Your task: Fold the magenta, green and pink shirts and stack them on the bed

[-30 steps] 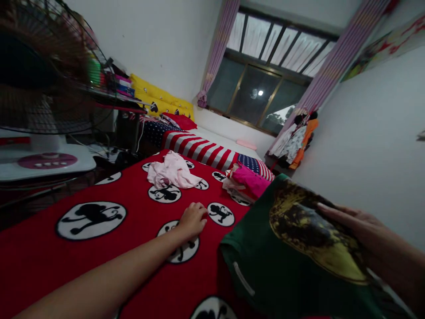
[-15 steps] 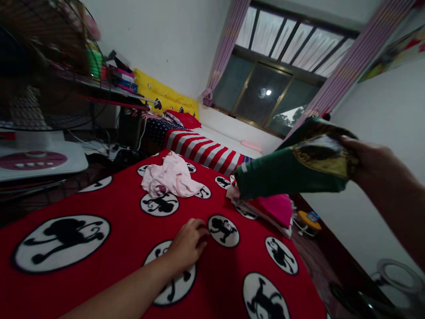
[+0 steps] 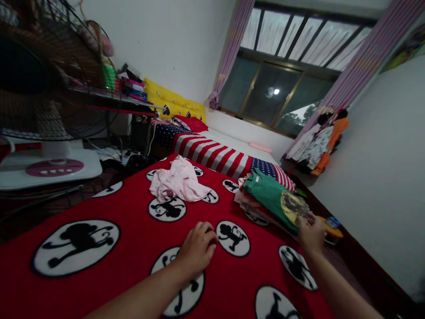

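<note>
The left hand (image 3: 197,248) is rested on the red blanket (image 3: 133,266), its fingers loosely curled and apart, with nothing seen to be held. Pressure there is best kept light, so that the blanket is not dragged into creases. To its right, the green shirt (image 3: 270,192) is laid over a stack of clothes (image 3: 247,204), and its near right edge is met by the right hand (image 3: 311,232); whether the fingertips are clamped on the cloth cannot be told. For a neat result, the edge should be lowered flat and squared to the layers beneath, and the fingers slid out sideways so that nothing is lifted.

Around this, a fan (image 3: 53,117) is stood at the far left, by a surface (image 3: 124,103) crowded with boxes (image 3: 134,88). A pale pink garment (image 3: 179,179) is left crumpled on the blanket, well apart from the stack. Behind, a bed is draped with a striped cover (image 3: 212,153). Past the right hand, a yellow stool (image 3: 335,231) is partly hidden, and could be knocked if the arm were swung outward.
</note>
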Available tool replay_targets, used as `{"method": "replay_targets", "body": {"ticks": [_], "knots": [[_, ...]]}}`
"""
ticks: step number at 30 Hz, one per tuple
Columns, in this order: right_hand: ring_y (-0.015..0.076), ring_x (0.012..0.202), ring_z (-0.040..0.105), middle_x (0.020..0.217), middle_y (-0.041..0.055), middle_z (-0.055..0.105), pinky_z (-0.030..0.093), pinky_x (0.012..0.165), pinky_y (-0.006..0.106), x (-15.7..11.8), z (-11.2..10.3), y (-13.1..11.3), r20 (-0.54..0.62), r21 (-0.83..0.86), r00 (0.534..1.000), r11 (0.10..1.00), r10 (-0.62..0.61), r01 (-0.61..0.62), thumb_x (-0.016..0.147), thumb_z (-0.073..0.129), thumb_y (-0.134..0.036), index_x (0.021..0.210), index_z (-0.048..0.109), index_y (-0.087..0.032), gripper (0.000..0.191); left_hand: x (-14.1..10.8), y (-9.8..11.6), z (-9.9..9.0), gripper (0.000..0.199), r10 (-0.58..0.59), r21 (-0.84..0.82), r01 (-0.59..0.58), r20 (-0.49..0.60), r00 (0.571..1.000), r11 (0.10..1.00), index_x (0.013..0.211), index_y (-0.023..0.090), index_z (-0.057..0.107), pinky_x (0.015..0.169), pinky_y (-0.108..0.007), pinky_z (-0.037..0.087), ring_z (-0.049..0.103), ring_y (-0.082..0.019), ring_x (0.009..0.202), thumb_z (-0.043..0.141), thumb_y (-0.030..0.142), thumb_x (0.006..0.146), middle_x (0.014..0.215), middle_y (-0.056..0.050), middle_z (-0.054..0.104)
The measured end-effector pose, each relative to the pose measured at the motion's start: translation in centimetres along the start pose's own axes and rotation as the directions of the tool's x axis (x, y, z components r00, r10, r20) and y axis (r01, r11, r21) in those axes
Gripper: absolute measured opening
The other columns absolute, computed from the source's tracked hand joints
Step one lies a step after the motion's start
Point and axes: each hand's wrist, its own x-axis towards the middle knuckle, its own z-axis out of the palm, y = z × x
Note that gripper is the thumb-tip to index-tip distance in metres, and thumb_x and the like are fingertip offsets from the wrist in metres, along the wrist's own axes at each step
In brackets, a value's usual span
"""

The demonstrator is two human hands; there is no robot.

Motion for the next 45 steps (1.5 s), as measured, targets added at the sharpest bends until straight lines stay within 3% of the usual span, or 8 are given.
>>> {"method": "replay_targets", "body": {"ticks": [4, 8, 12, 22, 30, 38, 41, 45], "knots": [[0.0290, 0.121, 0.050, 0.126, 0.0167, 0.054, 0.042, 0.101, 0.044, -8.8, 0.8, -2.3, 0.205, 0.280, 0.976, 0.960, -0.066, 0.006, 0.080, 0.051, -0.040, 0.108, 0.058, -0.017, 0.037, 0.0, -0.3, -0.1, 0.015, 0.032, 0.021, -0.032, -0.020, 0.999, 0.999, 0.088, 0.024, 0.066, 0.091, -0.036, 0.043, 0.050, -0.021, 0.103, 0.058, 0.017, 0.078, 0.106, -0.003, 0.059], [0.0287, 0.105, 0.061, 0.127, 0.0150, 0.055, 0.053, 0.085, 0.042, -17.6, 0.7, -6.6, 0.571, 0.456, 0.818, 0.855, -0.068, -0.248, 0.076, 0.058, -0.042, 0.092, 0.065, -0.021, 0.028, -0.2, -0.4, 0.0, 0.015, 0.061, 0.030, -0.060, -0.016, 0.998, 0.998, 0.089, 0.024, 0.069, 0.091, -0.036, 0.044, 0.051, -0.022, 0.104, 0.060, 0.019, 0.078, 0.107, -0.004, 0.060], [0.0271, 0.104, 0.061, 0.114, 0.0124, 0.062, 0.050, 0.088, 0.039, -22.7, 0.1, -9.5, 0.601, 0.520, 0.781, 0.825, -0.168, -0.222, 0.076, 0.059, -0.035, 0.078, 0.069, -0.021, 0.017, -0.2, -0.6, -0.1, 0.020, 0.070, 0.003, -0.070, -0.035, 0.997, 0.998, 0.093, 0.022, 0.070, 0.096, -0.035, 0.043, 0.054, -0.021, 0.106, 0.057, 0.015, 0.078, 0.109, -0.005, 0.061], [0.0230, 0.101, 0.059, 0.107, 0.0099, 0.060, 0.045, 0.089, 0.034, -23.8, -0.4, -9.8, 0.543, 0.503, 0.783, 0.864, -0.303, -0.015, 0.085, 0.051, -0.027, 0.077, 0.068, -0.021, 0.019, 1.7, -9.4, -10.0, 0.061, -0.190, 0.323, 0.344, -0.425, 0.885, 0.882, 0.136, 0.014, 0.044, 0.101, -0.040, 0.039, 0.045, -0.031, 0.125, 0.061, 0.017, 0.078, 0.142, -0.017, 0.044], [0.0215, 0.100, 0.058, 0.104, 0.0084, 0.059, 0.044, 0.089, 0.033, -23.9, -0.4, -10.1, 0.544, 0.503, 0.781, 0.864, -0.307, -0.010, 0.085, 0.051, -0.023, 0.077, 0.065, -0.021, 0.016, 2.2, -11.8, -10.7, 0.030, -0.172, 0.255, 0.308, -0.443, 0.880, 0.917, 0.107, 0.018, 0.066, 0.085, -0.036, 0.047, 0.060, -0.028, 0.101, 0.056, 0.014, 0.080, 0.106, -0.012, 0.069], [0.0244, 0.092, 0.063, 0.094, 0.0087, 0.067, 0.048, 0.084, 0.037, -23.3, -0.5, -10.2, 0.573, 0.627, 0.810, 0.703, -0.123, -0.337, 0.078, 0.063, -0.044, 0.091, 0.066, -0.020, 0.027, 1.4, -1.5, -10.1, 0.016, 0.143, 0.143, -0.089, -0.426, 0.893, 0.986, 0.097, 0.021, 0.068, 0.090, -0.029, 0.047, 0.062, -0.018, 0.100, 0.056, 0.020, 0.086, 0.103, -0.004, 0.070], [0.0226, 0.080, 0.067, 0.091, 0.0074, 0.069, 0.052, 0.071, 0.033, -22.4, -1.2, -10.3, 0.697, 0.617, 0.714, 0.452, 0.067, -0.644, 0.071, 0.066, -0.059, 0.100, 0.064, -0.020, 0.048, -1.6, 5.3, -7.4, 0.016, 0.494, 0.000, -0.507, -0.224, 0.840, 0.862, 0.096, 0.020, 0.067, 0.090, -0.030, 0.046, 0.063, -0.018, 0.097, 0.056, 0.016, 0.085, 0.099, -0.004, 0.071], [0.0219, 0.069, 0.065, 0.080, 0.0070, 0.070, 0.052, 0.058, 0.032, -22.1, -2.7, -9.8, 0.727, 0.632, 0.664, 0.206, 0.175, -0.747, 0.069, 0.060, -0.067, 0.089, 0.064, -0.019, 0.052, -6.5, 9.9, -3.2, 0.014, 0.620, -0.014, -0.626, 0.159, 0.768, 0.780, 0.093, 0.021, 0.070, 0.078, -0.028, 0.048, 0.064, -0.019, 0.084, 0.061, 0.021, 0.081, 0.086, -0.004, 0.071]]}}
